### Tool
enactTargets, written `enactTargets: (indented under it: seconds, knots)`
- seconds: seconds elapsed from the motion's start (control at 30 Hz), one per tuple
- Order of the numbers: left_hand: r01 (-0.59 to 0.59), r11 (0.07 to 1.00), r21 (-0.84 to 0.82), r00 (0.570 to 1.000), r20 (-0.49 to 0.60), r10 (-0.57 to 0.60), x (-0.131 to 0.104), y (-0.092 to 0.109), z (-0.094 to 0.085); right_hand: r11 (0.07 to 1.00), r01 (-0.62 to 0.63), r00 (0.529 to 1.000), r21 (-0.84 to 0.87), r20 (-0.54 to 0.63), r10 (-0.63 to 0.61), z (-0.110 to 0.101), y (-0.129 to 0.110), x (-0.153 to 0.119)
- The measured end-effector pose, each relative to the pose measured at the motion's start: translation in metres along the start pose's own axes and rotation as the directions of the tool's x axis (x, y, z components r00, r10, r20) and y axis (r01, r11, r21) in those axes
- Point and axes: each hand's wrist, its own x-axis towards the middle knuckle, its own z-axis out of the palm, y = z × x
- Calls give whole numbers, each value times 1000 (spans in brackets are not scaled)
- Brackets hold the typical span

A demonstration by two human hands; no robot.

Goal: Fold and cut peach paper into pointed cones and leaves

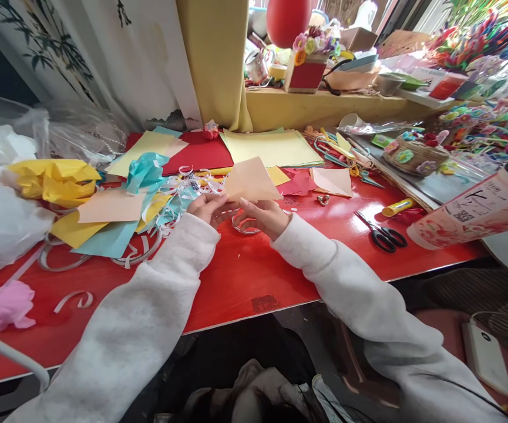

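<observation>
Between my two hands I hold up a peach sheet of paper [254, 180] by its lower edge, just over the red table. My left hand [208, 210] pinches its lower left corner. Along the lower right edge, my right hand [266, 218] grips it with the thumb in front and the fingers curled behind. Under my hands lies a clear ring-shaped roll [245, 228], partly covered by my fingers. Shredded white and blue paper strips [178, 202] are heaped left of my left hand. Behind the held sheet are yellow paper [278, 175] and red paper pieces [298, 183].
Black-handled scissors [386, 238] lie to the right, near a yellow glue stick [398, 207] and a tilted drink cup [469, 211]. Stacked pale yellow sheets [273, 147] are at the back. Crumpled yellow paper [55, 181] and pink paper [9, 306] lie left.
</observation>
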Motion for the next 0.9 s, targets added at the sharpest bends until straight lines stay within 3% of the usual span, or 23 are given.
enactTargets:
  seconds: [0.1,0.3,0.47,0.73,0.83,0.9]
  knots:
    - [-10,994,104,1000,27,7,-3,-7,5,997,56,981,51,-187,-46,2,4,3]
    - [-130,949,287,991,63,117,-7,-7,7,989,105,983,103,-162,-88,-2,1,2]
    - [-220,865,450,972,30,232,-10,-8,7,991,46,984,127,-174,-23,-4,2,2]
    - [-287,570,770,893,-1,450,-18,-7,6,990,46,974,130,-226,-16,2,3,1]
    - [-365,424,829,845,104,524,-20,-6,6,992,8,981,126,-193,17,0,3,2]
    - [-470,308,827,772,216,597,-19,-8,5,994,-14,980,110,-197,36,0,3,2]
